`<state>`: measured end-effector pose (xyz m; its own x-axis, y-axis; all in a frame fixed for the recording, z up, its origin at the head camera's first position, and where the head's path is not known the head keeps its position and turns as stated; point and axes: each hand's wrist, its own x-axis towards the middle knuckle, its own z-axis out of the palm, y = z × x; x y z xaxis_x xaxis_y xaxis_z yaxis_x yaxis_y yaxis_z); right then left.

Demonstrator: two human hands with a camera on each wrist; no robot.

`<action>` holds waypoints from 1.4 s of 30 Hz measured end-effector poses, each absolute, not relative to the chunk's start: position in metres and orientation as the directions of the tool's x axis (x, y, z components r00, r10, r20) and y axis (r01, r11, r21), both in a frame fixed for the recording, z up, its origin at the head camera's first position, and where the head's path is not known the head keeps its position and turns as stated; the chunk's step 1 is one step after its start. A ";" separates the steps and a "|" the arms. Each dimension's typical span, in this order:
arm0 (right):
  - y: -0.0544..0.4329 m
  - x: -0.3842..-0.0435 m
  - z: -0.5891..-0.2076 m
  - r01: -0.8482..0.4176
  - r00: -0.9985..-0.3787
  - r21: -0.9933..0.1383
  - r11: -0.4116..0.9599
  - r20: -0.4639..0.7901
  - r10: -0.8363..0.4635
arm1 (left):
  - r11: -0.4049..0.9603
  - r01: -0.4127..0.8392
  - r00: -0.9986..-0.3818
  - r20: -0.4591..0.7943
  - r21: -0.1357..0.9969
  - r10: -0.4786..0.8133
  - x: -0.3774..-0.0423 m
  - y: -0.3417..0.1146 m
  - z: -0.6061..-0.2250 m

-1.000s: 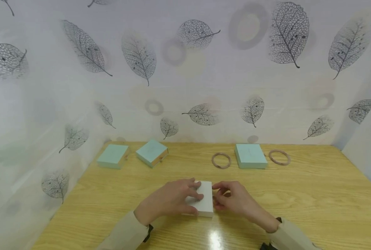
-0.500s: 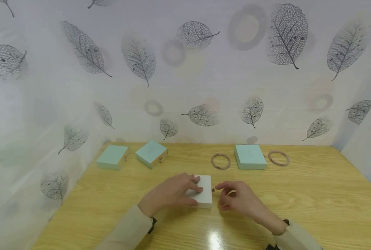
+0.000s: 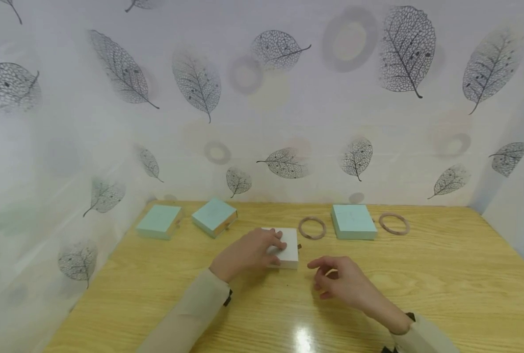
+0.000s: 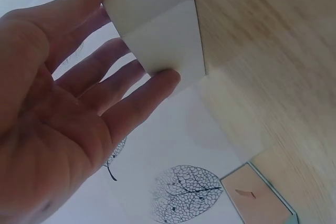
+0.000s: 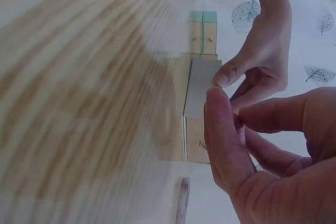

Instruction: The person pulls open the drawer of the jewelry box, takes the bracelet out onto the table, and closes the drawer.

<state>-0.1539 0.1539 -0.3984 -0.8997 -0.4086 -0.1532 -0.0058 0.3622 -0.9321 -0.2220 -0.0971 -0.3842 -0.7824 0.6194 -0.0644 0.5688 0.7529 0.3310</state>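
A white drawer-style box [image 3: 290, 245] lies mid-table, with a small brown pull tab [image 3: 300, 246] at its right end. My left hand [image 3: 250, 250] holds it from the left, several fingers over its top and the thumb at the near edge. In the left wrist view, the little finger [image 4: 152, 95] touches a side of the box [image 4: 168, 35]. My right hand [image 3: 343, 282] hovers apart from the box, to its right and nearer me. Its fingers are loosely bent with nothing between them. The right wrist view shows the box's peach end face [image 5: 197, 137] beyond this hand.
Two mint-green boxes [image 3: 159, 221] [image 3: 214, 217] stand at the back left. A third mint box [image 3: 353, 221] sits at the back right, between two brownish rings [image 3: 312, 228] [image 3: 394, 223]. A leaf-patterned curtain [image 3: 262, 113] closes off the table's back.
My left hand has slid the white box away from me toward the back of the table. My right hand has drawn off to the right, leaving the pull tab exposed.
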 end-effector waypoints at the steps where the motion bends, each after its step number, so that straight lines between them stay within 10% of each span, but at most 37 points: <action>1: 0.154 -0.154 -0.398 -0.005 -0.898 -0.933 0.360 -0.154 -0.411 | 0.757 0.559 -0.788 -0.068 0.340 0.612 -0.225 -0.096 -0.385; 42: 0.170 -0.152 -0.399 -0.042 -0.920 -0.918 0.395 -0.118 -0.374 | 0.775 0.487 -0.815 -0.110 0.402 0.569 -0.301 -0.090 -0.383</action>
<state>-0.1519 0.1702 -0.3995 -0.9200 -0.3737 -0.1182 -0.0424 0.3948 -0.9178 -0.3007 -0.0896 -0.3827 -0.8147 0.5692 -0.1103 0.4871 0.7751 0.4024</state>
